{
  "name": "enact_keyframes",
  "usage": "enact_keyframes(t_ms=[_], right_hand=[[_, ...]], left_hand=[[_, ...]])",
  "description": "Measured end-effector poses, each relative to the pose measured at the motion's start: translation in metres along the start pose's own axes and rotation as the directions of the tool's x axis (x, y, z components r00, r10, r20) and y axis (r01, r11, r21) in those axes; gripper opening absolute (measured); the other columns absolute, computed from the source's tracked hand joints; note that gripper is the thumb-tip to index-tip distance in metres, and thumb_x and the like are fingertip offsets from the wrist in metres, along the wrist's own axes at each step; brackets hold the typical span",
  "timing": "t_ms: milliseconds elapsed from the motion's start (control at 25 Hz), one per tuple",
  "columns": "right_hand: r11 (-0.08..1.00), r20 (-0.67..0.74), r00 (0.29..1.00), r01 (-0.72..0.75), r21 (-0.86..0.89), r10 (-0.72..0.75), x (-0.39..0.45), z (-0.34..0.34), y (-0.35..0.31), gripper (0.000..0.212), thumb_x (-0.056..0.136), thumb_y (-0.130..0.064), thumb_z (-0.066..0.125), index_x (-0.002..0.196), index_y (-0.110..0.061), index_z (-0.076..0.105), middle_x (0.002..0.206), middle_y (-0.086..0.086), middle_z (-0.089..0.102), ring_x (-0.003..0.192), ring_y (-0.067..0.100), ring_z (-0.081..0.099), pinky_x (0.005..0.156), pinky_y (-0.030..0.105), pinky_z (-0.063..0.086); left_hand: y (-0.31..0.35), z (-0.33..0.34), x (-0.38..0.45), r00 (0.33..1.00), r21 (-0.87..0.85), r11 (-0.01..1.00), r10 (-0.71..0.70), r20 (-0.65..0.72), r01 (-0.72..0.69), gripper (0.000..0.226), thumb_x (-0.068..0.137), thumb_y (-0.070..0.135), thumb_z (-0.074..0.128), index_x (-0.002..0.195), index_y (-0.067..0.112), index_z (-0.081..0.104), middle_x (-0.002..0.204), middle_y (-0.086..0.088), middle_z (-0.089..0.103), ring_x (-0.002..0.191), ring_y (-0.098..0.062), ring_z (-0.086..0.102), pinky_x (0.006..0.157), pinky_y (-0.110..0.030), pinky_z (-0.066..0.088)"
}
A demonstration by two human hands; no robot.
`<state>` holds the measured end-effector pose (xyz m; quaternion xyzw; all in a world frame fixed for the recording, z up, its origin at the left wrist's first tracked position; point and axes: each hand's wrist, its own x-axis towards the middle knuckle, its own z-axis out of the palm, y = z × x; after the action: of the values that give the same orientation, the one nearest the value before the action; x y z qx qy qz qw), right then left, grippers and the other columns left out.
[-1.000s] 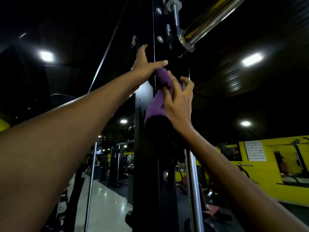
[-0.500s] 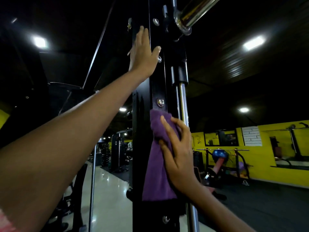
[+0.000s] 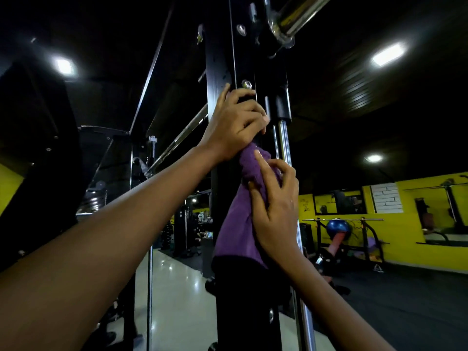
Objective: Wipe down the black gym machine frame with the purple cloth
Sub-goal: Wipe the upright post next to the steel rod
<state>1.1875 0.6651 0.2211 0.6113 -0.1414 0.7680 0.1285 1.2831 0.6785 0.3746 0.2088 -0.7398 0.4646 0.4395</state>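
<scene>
The black gym machine frame (image 3: 220,59) rises as an upright post through the middle of the head view. A purple cloth (image 3: 238,224) hangs bunched against its front face. My left hand (image 3: 233,122) sits just above the cloth with its fingers curled round the post's front edge, below a silver bolt (image 3: 246,84). My right hand (image 3: 274,206) presses the cloth to the post, thumb and fingers curled into its upper folds. The cloth's lower end fades into shadow.
A chrome guide rod (image 3: 291,198) runs down right beside the post, and a chrome bar (image 3: 296,16) crosses overhead. A yellow wall (image 3: 417,239), a bench rack and a blue ball (image 3: 338,228) lie to the right. Glossy floor (image 3: 177,287) and other machines lie left.
My left hand came down from flat high on the post and now curls round it just above the cloth. My right hand bunched the cloth's top higher up the post.
</scene>
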Motion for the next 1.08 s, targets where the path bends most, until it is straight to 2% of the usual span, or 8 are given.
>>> enact_keyframes(t_ms=[80,200,320,400,560,800,1000,1080], right_hand=[[0.998,0.054,0.996,0.064,0.005,-0.064,-0.036,-0.011,0.006,0.054,0.09,-0.03,0.04,0.142,-0.04,0.032,0.133,-0.006,0.032,0.121,0.001,0.031,0.102,0.027,0.032],[0.996,0.137,0.99,0.024,0.088,-0.036,-0.086,-0.028,0.015,0.052,0.091,-0.03,0.04,0.139,-0.048,0.03,0.135,-0.011,0.033,0.128,0.002,0.032,0.107,0.026,0.032],[0.991,0.161,0.987,-0.037,0.128,0.016,-0.077,-0.032,0.016,0.05,0.09,-0.031,0.038,0.136,-0.05,0.033,0.128,-0.017,0.032,0.123,0.0,0.035,0.104,0.03,0.036],[0.997,0.112,0.994,-0.024,0.078,0.015,-0.051,-0.026,0.008,0.048,0.088,-0.029,0.038,0.134,-0.039,0.035,0.126,-0.009,0.037,0.114,0.002,0.038,0.098,0.029,0.038],[0.997,-0.022,0.998,-0.065,-0.034,0.064,-0.036,-0.012,-0.014,0.044,0.082,-0.027,0.04,0.126,-0.031,0.039,0.123,0.003,0.052,0.103,0.016,0.045,0.086,0.038,0.042],[0.993,0.022,0.998,-0.049,-0.11,0.052,-0.098,-0.025,-0.011,0.047,0.092,-0.04,0.047,0.138,-0.032,0.036,0.141,-0.006,0.036,0.121,0.02,0.042,0.099,0.036,0.038],[0.988,0.068,0.988,-0.136,-0.078,0.142,-0.114,-0.033,-0.014,0.048,0.091,-0.041,0.046,0.138,-0.035,0.035,0.139,-0.01,0.035,0.123,-0.001,0.032,0.104,0.012,0.024],[0.976,0.029,0.978,-0.206,-0.068,0.209,-0.103,-0.027,-0.018,0.049,0.091,-0.042,0.045,0.139,-0.037,0.036,0.138,-0.012,0.034,0.122,-0.005,0.029,0.102,0.015,0.025]], left_hand=[[0.004,0.001,0.001,0.999,0.08,0.996,0.037,0.008,-0.037,0.05,0.092,0.042,0.037,0.071,0.013,0.071,0.088,0.003,0.07,0.12,-0.019,0.05,0.115,-0.052,0.007],[0.002,-0.003,0.008,0.981,0.212,0.963,0.139,0.136,-0.166,0.06,0.095,0.048,0.03,0.072,0.008,0.069,0.078,-0.003,0.067,0.102,-0.022,0.061,0.116,-0.036,-0.003],[0.0,-0.004,0.02,0.948,0.278,0.923,0.199,0.249,-0.266,0.069,0.093,0.054,0.025,0.074,0.005,0.069,0.072,-0.007,0.063,0.083,-0.024,0.06,0.112,-0.032,0.016],[-0.001,-0.002,0.021,0.946,0.295,0.913,0.209,0.249,-0.28,0.07,0.093,0.054,0.023,0.074,0.004,0.069,0.071,-0.009,0.062,0.08,-0.025,0.058,0.104,-0.034,0.027],[0.006,-0.006,0.02,0.951,0.281,0.925,0.188,0.243,-0.255,0.067,0.094,0.049,0.022,0.071,0.004,0.066,0.071,-0.012,0.062,0.078,-0.027,0.055,0.098,-0.038,0.031],[0.012,-0.009,0.019,0.946,0.269,0.928,0.185,0.267,-0.258,0.067,0.095,0.047,0.019,0.07,0.003,0.064,0.067,-0.005,0.051,0.075,-0.025,0.05,0.099,-0.039,0.031],[0.011,-0.008,0.019,0.947,0.263,0.927,0.201,0.251,-0.267,0.067,0.096,0.046,0.02,0.067,0.004,0.064,0.066,-0.009,0.058,0.074,-0.024,0.051,0.098,-0.039,0.032],[0.011,-0.007,0.018,0.948,0.272,0.927,0.189,0.255,-0.258,0.068,0.096,0.047,0.019,0.067,0.004,0.064,0.067,-0.011,0.06,0.075,-0.025,0.051,0.098,-0.039,0.031]])
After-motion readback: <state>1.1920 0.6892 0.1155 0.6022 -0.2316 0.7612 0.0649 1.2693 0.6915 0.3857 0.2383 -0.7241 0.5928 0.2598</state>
